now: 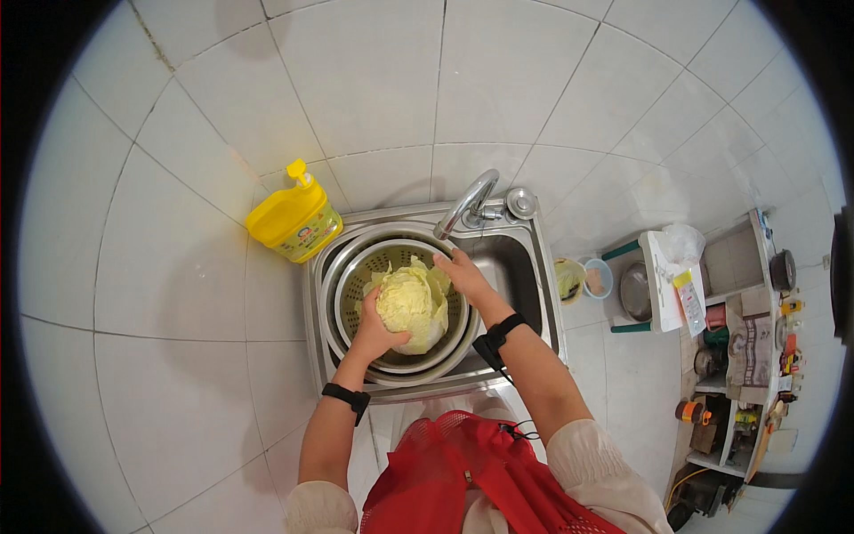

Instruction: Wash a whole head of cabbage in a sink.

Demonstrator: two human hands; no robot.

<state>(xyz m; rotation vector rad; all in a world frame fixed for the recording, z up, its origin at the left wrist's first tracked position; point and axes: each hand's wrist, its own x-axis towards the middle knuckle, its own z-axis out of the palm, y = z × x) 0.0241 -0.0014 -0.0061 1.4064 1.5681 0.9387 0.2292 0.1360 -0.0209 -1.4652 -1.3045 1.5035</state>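
Note:
A pale yellow head of napa cabbage [407,304] sits over a perforated metal colander [357,270], some outer leaves loose around it. My left hand [377,330] grips the cabbage from its left and near side, thumb spread over the front. At the colander's far right edge is my right hand [462,275], close beside the outer leaves. Its fingertips are partly hidden, so I cannot tell whether they pinch a leaf or the rim. The colander rests inside a larger metal basin [327,314], which stands in the left part of the stainless steel sink [554,320].
A chrome faucet [477,193] arches over the basin's far right side. Left of the sink stands a yellow detergent jug [293,217] with a pump. To the right are a small bin [569,280], a blue bucket [598,277], a white stool [660,287] and a loaded shelf [750,347].

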